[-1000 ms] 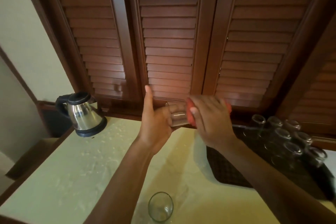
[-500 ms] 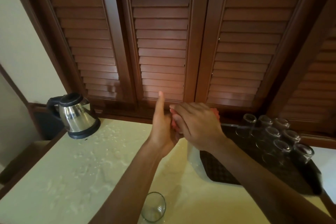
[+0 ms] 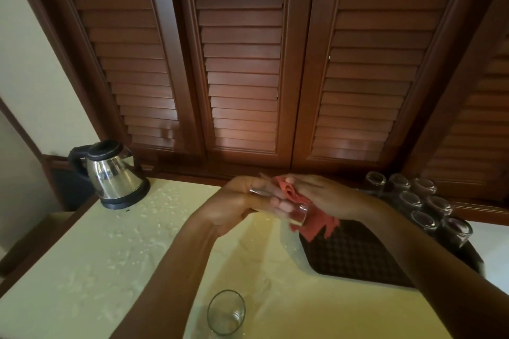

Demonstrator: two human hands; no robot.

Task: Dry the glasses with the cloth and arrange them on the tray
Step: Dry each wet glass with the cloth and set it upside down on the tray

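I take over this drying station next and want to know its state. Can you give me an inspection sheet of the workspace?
Surface: pale yellow countertop, scattered with water droplets.
Job's things: clear drinking glass held with a red cloth; seven glasses inverted on the dark patterned tray; one upright glass waits near the front edge.
Clutter: steel electric kettle, back left corner.
Grippers: left hand grips the glass; right hand holds the cloth.
Cables: nothing seen.
Surroundings: brown louvred wooden shutters behind.

Left hand [image 3: 237,205] grips glass [image 3: 296,213]; right hand [image 3: 327,198] holds cloth [image 3: 316,224].
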